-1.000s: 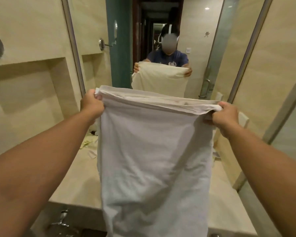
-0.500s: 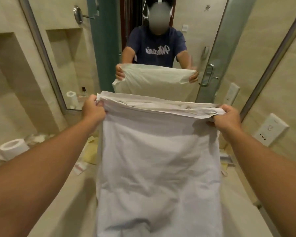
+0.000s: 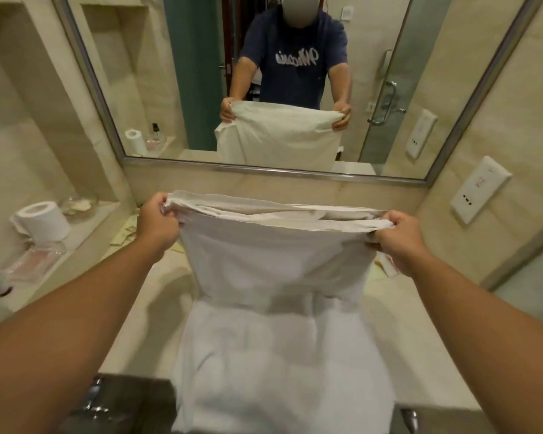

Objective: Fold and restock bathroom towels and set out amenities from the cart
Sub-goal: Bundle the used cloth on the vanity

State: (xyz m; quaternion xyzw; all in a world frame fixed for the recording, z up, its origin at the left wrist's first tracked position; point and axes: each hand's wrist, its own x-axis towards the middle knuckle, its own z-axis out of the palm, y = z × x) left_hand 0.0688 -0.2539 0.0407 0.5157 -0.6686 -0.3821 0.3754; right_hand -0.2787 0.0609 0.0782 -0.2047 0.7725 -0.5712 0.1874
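**One white towel, part-folded, held by both top corners above the tabletop**

Item: towel (image 3: 273,267), white, already doubled into several layers along its upper edge.

Location: the upper half is held up and tilted toward the mirror (image 3: 295,73). The lower half lies flat on the tabletop (image 3: 132,324) and runs to its near edge.

Handling, as judged: soft and limp, with no stiffness of its own. It looks light enough for a two-finger hold and is not fragile. The layers look likely to slide apart if only the outer one is caught. The best hold is at the two ends of the layered edge, with every layer taken together. The fold line is best set where the cloth meets the tabletop.

Left hand (image 3: 157,223): curled, pinching the left end of the layered edge, knuckles toward the camera.

Right hand (image 3: 395,242): curled, pinching the right end, thumb side tucked under the cloth.

Arms: both reach forward, nearly straight and level with each other. They are spread to the towel's width, so the edge between them is taut.

Nearby: toilet roll (image 3: 43,220) on the ledge at left, well apart from the towel; wall plate (image 3: 480,189) at right.
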